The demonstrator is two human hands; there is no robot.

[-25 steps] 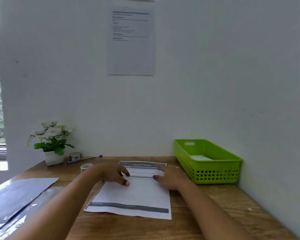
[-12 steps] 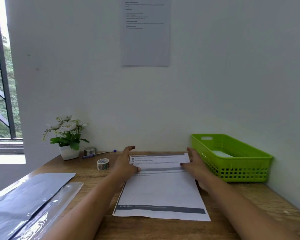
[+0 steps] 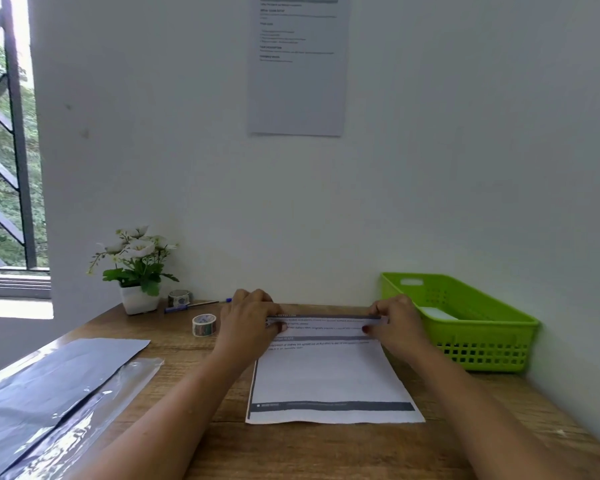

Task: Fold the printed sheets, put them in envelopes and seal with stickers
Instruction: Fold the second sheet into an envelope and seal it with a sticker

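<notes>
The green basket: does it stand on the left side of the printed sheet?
No, the green basket stands on the table to the right of the printed sheet, close to the side wall.

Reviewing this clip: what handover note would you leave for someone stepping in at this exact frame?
Hands: left hand and right hand each pinch the far edge of the printed sheet near a corner.
Things: the sheet lies on the desk, grey envelopes at the left, sticker roll beside the left hand, green basket at the right.
Done: no crease shows yet.
Left: fold this sheet, put it in an envelope, seal it with a sticker.
</notes>
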